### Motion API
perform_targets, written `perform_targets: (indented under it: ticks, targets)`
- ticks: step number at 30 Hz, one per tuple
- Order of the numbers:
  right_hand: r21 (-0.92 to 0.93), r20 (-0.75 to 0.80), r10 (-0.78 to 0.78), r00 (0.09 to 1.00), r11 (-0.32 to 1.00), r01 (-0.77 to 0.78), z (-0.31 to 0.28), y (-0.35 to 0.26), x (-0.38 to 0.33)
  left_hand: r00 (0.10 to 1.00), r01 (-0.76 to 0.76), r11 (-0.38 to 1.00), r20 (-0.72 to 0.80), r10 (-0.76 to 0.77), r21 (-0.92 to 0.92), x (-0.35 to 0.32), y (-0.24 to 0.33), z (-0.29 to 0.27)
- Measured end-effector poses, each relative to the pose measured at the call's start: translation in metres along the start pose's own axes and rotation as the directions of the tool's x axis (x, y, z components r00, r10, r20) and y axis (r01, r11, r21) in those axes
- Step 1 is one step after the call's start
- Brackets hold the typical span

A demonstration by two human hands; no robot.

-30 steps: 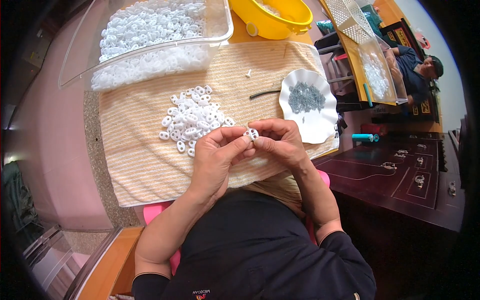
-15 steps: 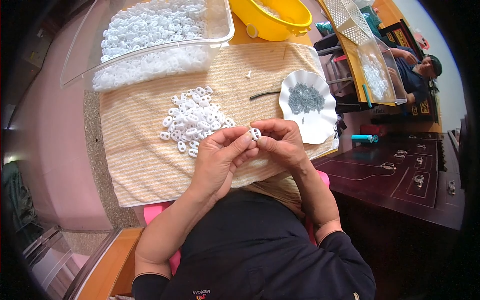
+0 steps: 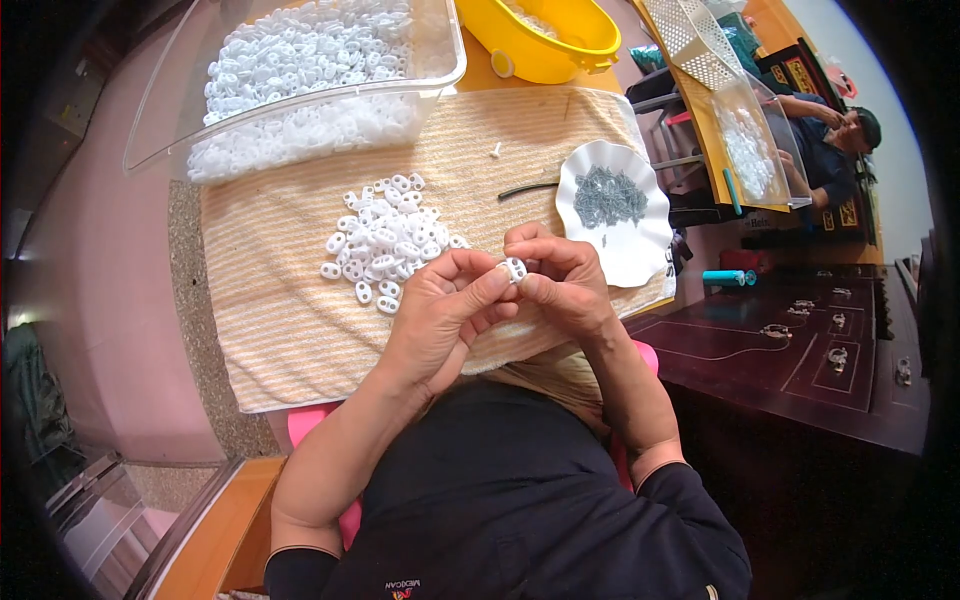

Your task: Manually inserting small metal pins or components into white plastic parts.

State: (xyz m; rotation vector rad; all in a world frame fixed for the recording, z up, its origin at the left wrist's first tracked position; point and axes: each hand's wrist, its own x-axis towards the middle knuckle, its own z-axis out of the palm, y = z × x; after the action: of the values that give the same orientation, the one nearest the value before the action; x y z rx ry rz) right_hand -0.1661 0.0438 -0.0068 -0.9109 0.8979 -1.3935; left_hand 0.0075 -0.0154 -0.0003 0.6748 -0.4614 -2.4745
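Observation:
My left hand (image 3: 440, 318) and my right hand (image 3: 560, 282) meet above the striped cloth (image 3: 270, 300). Together they pinch one small white plastic piece (image 3: 513, 268) between thumbs and fingertips. A loose heap of the same white pieces (image 3: 385, 240) lies on the cloth just left of my hands. To the right, close to my right hand, a white scalloped dish (image 3: 640, 250) holds small grey metal bits (image 3: 610, 197).
A clear plastic bin (image 3: 440, 60) full of white pieces stands at the far edge of the cloth, a yellow tub (image 3: 545, 45) beside it. A dark rod (image 3: 528, 187) lies near the dish. Another person (image 3: 835, 140) sits far right past a dark cabinet (image 3: 810, 350).

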Motion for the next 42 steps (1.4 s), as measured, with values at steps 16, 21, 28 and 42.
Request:
perform_targets:
  ticks: [16,21,28,42]
  targets:
    - [-0.126,0.009,-0.037,0.999,0.991,0.038,-0.003,-0.003,-0.006,0.995,-0.009,1.000,0.099,0.010,-0.010,-0.002,-0.005,0.002]
    - [-0.136,0.014,-0.049,0.999,0.989,0.050,0.000,-0.006,-0.007,0.995,-0.012,1.000,0.100,0.014,-0.019,-0.005,-0.005,0.005]
    - [-0.135,0.036,-0.053,0.998,0.989,0.058,0.004,-0.013,-0.007,0.993,-0.017,1.000,0.114,0.018,-0.006,-0.006,-0.006,0.005]
    - [-0.212,0.025,0.032,0.999,0.977,-0.026,0.005,-0.020,-0.008,0.994,0.015,1.000,0.111,-0.015,0.009,-0.001,-0.009,0.003]
